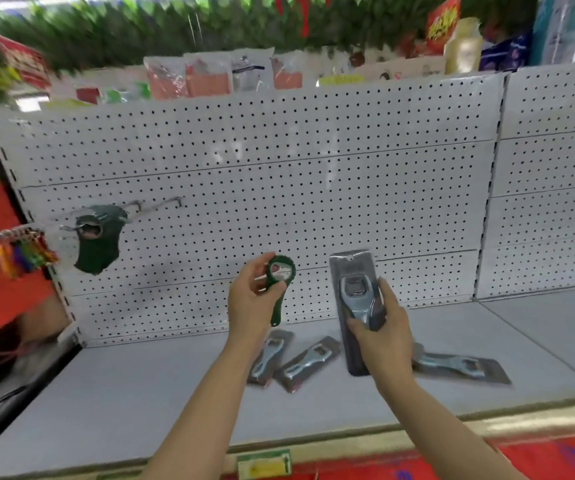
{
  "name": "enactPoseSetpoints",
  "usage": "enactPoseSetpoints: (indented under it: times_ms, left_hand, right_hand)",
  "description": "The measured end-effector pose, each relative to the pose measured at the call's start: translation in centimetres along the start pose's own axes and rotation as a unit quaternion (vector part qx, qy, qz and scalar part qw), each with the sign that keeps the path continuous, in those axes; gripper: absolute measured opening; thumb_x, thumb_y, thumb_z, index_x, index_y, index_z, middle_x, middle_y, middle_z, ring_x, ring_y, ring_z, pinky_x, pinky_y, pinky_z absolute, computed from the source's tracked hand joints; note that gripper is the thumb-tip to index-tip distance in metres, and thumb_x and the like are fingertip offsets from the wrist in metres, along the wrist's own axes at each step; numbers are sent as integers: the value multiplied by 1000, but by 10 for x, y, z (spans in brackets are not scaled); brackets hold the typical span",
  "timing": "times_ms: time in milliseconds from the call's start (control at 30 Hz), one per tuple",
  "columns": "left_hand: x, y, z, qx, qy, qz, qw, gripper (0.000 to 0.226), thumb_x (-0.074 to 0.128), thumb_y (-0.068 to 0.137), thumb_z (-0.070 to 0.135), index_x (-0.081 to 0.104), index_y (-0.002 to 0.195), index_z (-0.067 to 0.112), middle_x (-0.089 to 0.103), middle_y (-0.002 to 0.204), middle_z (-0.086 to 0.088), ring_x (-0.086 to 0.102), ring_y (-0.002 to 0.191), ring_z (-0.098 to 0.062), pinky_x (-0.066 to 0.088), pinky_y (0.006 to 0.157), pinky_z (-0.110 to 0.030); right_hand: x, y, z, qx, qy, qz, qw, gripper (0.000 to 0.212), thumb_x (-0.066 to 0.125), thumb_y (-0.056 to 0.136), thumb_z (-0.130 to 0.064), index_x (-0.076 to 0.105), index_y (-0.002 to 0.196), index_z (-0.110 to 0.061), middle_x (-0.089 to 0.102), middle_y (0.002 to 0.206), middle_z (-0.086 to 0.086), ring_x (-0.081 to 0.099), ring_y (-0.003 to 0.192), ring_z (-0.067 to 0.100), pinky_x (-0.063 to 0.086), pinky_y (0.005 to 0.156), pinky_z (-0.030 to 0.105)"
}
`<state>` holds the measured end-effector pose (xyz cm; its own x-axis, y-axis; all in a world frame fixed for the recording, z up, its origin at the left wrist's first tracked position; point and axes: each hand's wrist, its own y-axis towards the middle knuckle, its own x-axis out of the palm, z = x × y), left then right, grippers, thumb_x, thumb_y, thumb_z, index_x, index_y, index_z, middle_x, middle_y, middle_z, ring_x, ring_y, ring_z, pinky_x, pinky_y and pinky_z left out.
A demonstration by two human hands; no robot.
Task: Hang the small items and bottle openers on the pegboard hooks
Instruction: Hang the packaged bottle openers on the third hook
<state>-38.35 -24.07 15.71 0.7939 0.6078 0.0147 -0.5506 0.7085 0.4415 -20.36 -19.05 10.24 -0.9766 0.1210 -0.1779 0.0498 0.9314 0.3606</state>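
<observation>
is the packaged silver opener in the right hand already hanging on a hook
No, the right hand grips the packaged silver opener upright in front of the pegboard, its hang hole on no hook.

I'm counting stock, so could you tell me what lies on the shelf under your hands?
Three packaged bottle openers lie on the shelf; the right hand partly covers one.

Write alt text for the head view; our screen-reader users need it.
Facing a white pegboard, the left hand holds a green bottle opener and the right hand a carded silver bottle opener. Three more carded openers lie on the shelf.
</observation>
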Motion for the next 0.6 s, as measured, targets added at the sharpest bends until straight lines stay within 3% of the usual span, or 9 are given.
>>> enactPoseSetpoints:
  times_ms: [167, 300, 433, 500, 600]
  left_hand:
    - [-49, 6, 13, 20, -11, 21, 1000, 52, 70, 82, -4, 68, 105, 43, 74, 105, 7, 69, 98, -16, 57, 83, -33]
    - [-98, 16, 18, 37, 5, 20, 999, 48, 71, 82, -2, 69, 108, 38, 73, 106, 10, 67, 98, -11, 58, 86, -33]
    - [-156, 29, 23, 63, 43, 29, 997, 48, 70, 82, -1, 69, 112, 36, 69, 112, 13, 63, 102, -6, 54, 84, -23]
    - [-178, 32, 23, 81, 58, 33, 994, 49, 70, 82, -2, 68, 111, 37, 66, 113, 14, 61, 102, -2, 51, 81, -16]
    - [-201, 35, 21, 91, 55, 40, 993, 49, 69, 82, -4, 68, 113, 35, 64, 114, 14, 60, 104, -3, 52, 82, -17]
  right_hand:
    - [39, -28, -53, -48, 32, -12, 998, 76, 73, 79, -14, 38, 143, -36, 51, 111, -5, 52, 98, 11, 41, 81, 27]
    - [84, -54, -84, -59, 67, -15, 996, 74, 73, 80, -16, 40, 141, -39, 51, 115, -11, 51, 98, 6, 38, 83, 25]
    - [131, -85, -107, -47, 119, 0, 992, 76, 74, 78, -11, 42, 142, -36, 53, 119, -12, 52, 107, 8, 37, 89, 25]
    - [152, -100, -118, -44, 139, 10, 989, 75, 76, 77, -14, 44, 140, -37, 51, 116, -19, 49, 107, 4, 37, 92, 26]
    - [175, -120, -125, -39, 152, 12, 988, 73, 77, 77, -17, 44, 138, -41, 49, 108, -32, 51, 104, 2, 40, 95, 29]
